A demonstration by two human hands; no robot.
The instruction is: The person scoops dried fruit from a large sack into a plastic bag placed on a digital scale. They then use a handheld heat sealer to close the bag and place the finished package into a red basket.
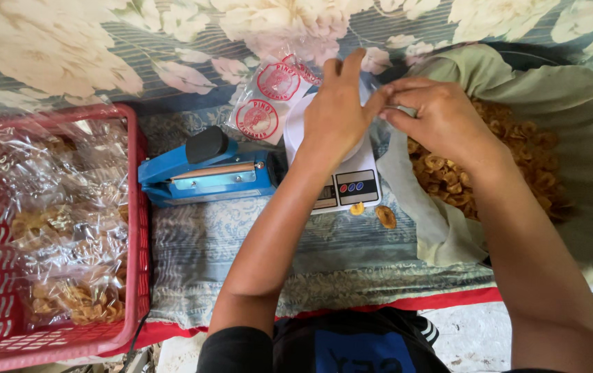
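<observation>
My left hand (336,103) and my right hand (438,114) meet above a small white kitchen scale (348,186), fingertips pinching the mouth of a clear plastic bag (379,97) that is mostly hidden behind them. The bag seems to stand on the scale. To the right, a large basin lined with pale green cloth (572,110) holds a heap of golden fried chips (517,159). Two loose chips (379,214) lie on the mat by the scale's front edge.
A blue impulse heat sealer (207,173) lies left of the scale. Empty clear bags with round red printed labels (269,100) lie behind it. A red plastic basket (138,228) at far left holds several filled chip bags (69,297). A floral mat covers the floor.
</observation>
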